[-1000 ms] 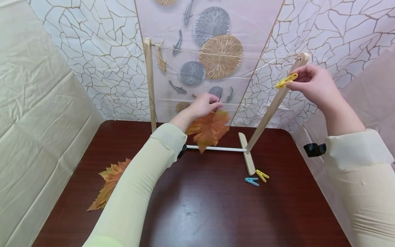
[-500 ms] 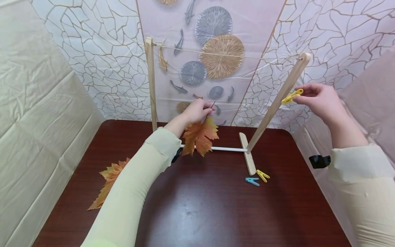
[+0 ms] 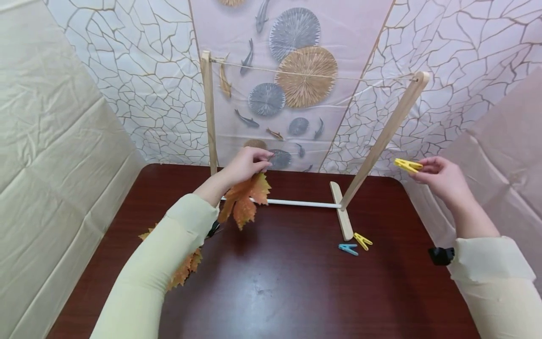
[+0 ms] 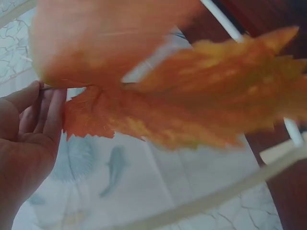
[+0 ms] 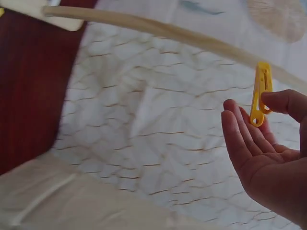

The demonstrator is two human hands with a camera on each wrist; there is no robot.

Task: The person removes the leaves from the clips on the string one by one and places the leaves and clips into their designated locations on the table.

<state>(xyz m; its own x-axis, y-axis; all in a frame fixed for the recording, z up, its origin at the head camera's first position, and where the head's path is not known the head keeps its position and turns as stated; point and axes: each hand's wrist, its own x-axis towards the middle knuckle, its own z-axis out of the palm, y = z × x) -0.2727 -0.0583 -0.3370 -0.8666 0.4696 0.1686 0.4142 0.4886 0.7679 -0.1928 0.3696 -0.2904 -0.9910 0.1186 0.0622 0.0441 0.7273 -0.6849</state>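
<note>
My left hand (image 3: pixel 247 165) pinches the stem of an orange artificial maple leaf (image 3: pixel 245 200), which hangs below it in front of the rack's white bar (image 3: pixel 302 203). In the left wrist view the leaf (image 4: pixel 192 100) is blurred and spreads away from the fingers. Off to the right, my right hand (image 3: pixel 443 181) pinches a yellow clothespin (image 3: pixel 408 165) between thumb and fingers. The right wrist view shows that clothespin (image 5: pixel 261 93) with the thumb on one of its arms. Above both hands a string (image 3: pixel 305 74) runs between two wooden posts.
More orange leaves (image 3: pixel 185 269) lie on the dark table, partly hidden by the left sleeve. A blue clothespin (image 3: pixel 348 249) and another yellow clothespin (image 3: pixel 362 241) lie beside the rack's wooden foot (image 3: pixel 342 212). The right post (image 3: pixel 385 136) slants up between the hands.
My left hand has moved left and down with the leaf. My right hand has come down and slightly right, still pinching the clothespin. The left forearm covers the table leaves differently.
</note>
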